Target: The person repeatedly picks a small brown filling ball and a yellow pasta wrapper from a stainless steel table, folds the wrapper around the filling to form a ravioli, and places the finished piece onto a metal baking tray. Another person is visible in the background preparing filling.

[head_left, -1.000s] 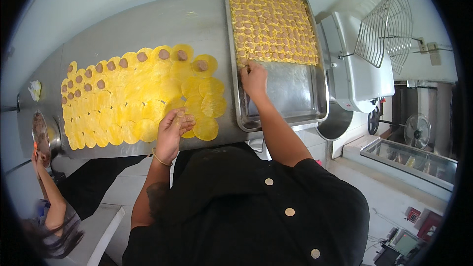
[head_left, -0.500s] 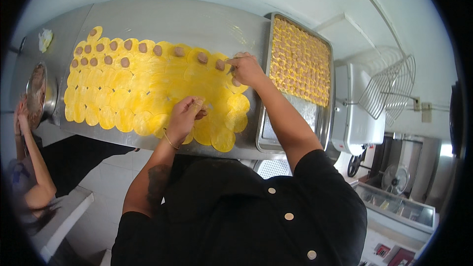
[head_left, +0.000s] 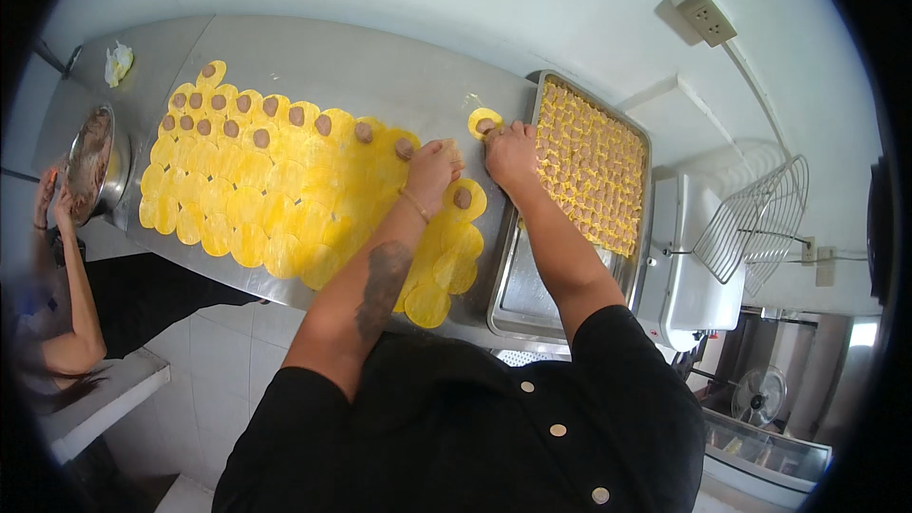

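Note:
Overlapping round yellow dumpling wrappers [head_left: 252, 166] cover much of the steel table, and balls of brown filling [head_left: 323, 124] sit on those along the far rows. My right hand [head_left: 511, 157] is closed at the near-right edge of a separate filled wrapper [head_left: 485, 115], its fingertips partly hiding the filling. Close to its left, my left hand [head_left: 435, 169] is pinched above the wrappers beside a filling ball [head_left: 406, 148]. Whatever it pinches is too small to make out. Another filled wrapper [head_left: 464, 198] lies nearer me, between the forearms.
At the right, a metal tray [head_left: 510, 290] holds rows of filled yellow dumplings [head_left: 584, 166]. Beyond it stand a white appliance [head_left: 670, 275] and a wire rack [head_left: 750, 214]. At the far left, another person's hands [head_left: 55, 199] are at a steel bowl [head_left: 119, 166] of brown filling.
My left hand has moved up and right to the far wrapper rows. My right hand has shifted right, and a filled wrapper now lies apart from the sheet at its fingers.

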The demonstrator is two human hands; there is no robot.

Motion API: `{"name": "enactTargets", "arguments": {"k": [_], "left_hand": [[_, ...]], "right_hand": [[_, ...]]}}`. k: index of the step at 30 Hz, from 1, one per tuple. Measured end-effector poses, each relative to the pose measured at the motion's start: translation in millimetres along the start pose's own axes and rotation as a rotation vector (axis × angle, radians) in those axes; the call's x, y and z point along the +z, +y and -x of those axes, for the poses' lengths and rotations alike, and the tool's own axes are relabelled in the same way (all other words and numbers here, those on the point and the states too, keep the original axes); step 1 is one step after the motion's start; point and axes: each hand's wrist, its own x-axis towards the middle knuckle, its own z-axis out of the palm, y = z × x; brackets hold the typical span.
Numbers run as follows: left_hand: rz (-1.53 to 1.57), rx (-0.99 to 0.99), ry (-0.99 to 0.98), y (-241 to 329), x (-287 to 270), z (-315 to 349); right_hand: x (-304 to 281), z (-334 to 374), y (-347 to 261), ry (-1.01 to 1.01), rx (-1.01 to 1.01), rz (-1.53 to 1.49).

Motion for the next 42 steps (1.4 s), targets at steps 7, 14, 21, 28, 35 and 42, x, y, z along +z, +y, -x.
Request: {"name": "enactTargets", "arguments": {"k": [7, 14, 21, 28, 35, 42], "left_hand": [[0.128, -0.255, 0.037, -9.2, 22.0, -68.0], [0.265, -0.063, -0.24, 6.4, 32.7, -0.6], [0.107, 0.079, -0.242, 27.1, 63.0, 120.4], [-0.051, 0.329, 0.052, 19.5, 62.4, 191.4], [-0.055, 0.51, 0.086, 16.0, 54.2, 238.6], [-0.185, 0.7, -0.032, 39.1, 32.6, 270.0]], "right_hand": [[-26.5, 15.1, -17.1, 0.158, 0.041, -0.227], [-37.7, 100.3, -12.1, 0.474, 0.27, -0.891], [-52.9, 141.5, -21.9, 0.069, 0.332, -2.197], [-96.7, 171.8, -48.6, 0.053, 0.183, -2.195], [-142.2, 198.5, -79.1, 0.259, 0.176, -2.055], [-181.8, 201.5, -97.0, 0.216, 0.148, -2.514]]}}
